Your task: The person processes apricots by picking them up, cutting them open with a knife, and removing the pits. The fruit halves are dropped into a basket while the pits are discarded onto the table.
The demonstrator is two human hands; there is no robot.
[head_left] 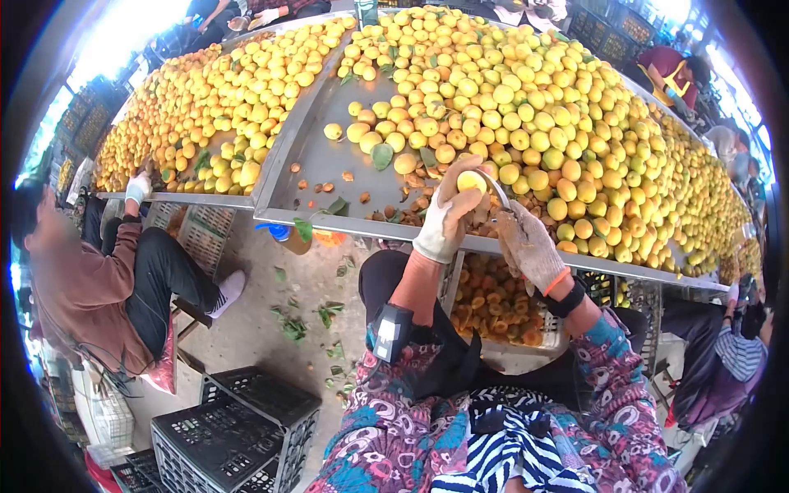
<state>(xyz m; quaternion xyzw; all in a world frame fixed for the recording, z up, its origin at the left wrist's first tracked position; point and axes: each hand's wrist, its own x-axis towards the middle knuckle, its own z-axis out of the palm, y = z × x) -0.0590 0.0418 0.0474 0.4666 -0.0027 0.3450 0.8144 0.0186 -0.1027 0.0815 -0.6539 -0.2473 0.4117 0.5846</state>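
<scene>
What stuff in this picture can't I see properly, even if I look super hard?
All in the head view:
Held apricot: partly hidden by the left hand.
Thin curved tool: its lower end is covered by the right hand.
Cut apricots: the far ones are hidden under the metal table edge.
Far worker's gloved hand: too small and blurry to tell its grip.

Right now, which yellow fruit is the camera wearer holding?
The yellow fruit in the gloved left hand, raised near the metal table's front edge; the heaped fruits beyond lie loose on the table, unheld.
</scene>
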